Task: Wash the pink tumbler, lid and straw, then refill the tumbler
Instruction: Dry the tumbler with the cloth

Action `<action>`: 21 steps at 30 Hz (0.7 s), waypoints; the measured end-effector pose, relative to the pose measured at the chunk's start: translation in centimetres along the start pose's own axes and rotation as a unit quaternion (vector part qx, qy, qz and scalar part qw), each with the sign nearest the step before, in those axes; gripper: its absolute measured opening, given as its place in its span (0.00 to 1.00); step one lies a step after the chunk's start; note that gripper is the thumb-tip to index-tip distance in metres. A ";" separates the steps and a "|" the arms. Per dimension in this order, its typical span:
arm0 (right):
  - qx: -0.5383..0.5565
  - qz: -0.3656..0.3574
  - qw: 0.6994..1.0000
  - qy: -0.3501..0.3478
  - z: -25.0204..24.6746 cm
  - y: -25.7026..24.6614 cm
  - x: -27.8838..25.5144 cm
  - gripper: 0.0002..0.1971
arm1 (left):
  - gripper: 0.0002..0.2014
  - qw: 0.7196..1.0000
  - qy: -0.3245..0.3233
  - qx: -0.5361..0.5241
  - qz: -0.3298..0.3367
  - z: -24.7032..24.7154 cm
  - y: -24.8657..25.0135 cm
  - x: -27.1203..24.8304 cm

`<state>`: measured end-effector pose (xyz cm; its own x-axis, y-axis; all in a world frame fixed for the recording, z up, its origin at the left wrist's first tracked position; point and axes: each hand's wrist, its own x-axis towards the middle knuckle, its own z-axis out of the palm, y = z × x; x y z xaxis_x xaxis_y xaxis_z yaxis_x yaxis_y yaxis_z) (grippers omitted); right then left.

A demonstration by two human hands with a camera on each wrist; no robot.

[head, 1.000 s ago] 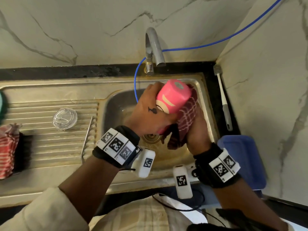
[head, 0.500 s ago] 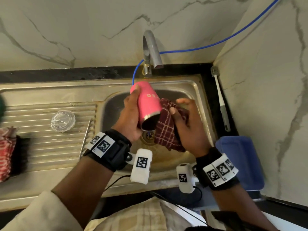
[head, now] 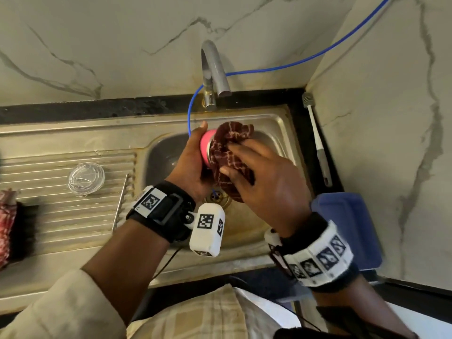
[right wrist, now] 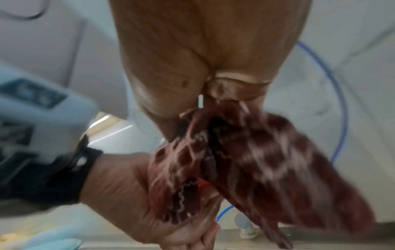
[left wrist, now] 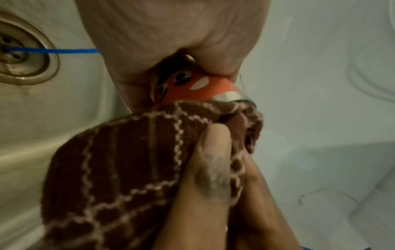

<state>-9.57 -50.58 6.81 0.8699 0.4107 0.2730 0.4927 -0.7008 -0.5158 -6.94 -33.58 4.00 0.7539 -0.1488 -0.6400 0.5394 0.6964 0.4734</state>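
Marble-walled kitchen sink (head: 276, 123): over its basin the left hand (head: 193, 165) grips the pink tumbler (head: 205, 144), likely rigid, light and slippery when wet, best held round its body, while the right hand (head: 266, 177) pinches a soft maroon cloth (head: 230, 152) against its rim.

Can barely see the pink tumbler (head: 205, 148), it's mostly buried between the left hand (head: 193, 165) and the maroon cloth (head: 226, 152) bunched over its mouth. Right wrist view is smeared, so the right hand (head: 266, 182) fingertips are lost under cloth.
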 end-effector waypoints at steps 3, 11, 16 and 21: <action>-0.031 0.002 0.998 -0.046 1.5 -0.1 0.8 0.20 | 0.39 0.996 0.083 0.015 0.009 -0.3 0.1 0.5; -0.118 0.023 0.974 -0.192 4.7 1.5 0.2 0.23 | 0.43 0.953 0.224 0.149 0.141 0.3 0.1 1.2; -0.015 0.090 0.982 -0.164 6.5 1.6 1.1 0.16 | 0.36 0.973 0.186 0.089 0.107 0.6 0.1 1.6; 0.434 0.236 0.836 -0.237 3.0 1.5 1.5 0.20 | 0.45 0.990 0.106 0.062 0.068 -0.9 -0.8 1.7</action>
<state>-7.61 -49.28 3.96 0.7557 0.5368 -0.3751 -0.2834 -0.2483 -0.9263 -6.41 -33.78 2.00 0.7346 0.1002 -0.6711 0.4899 0.6059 0.6268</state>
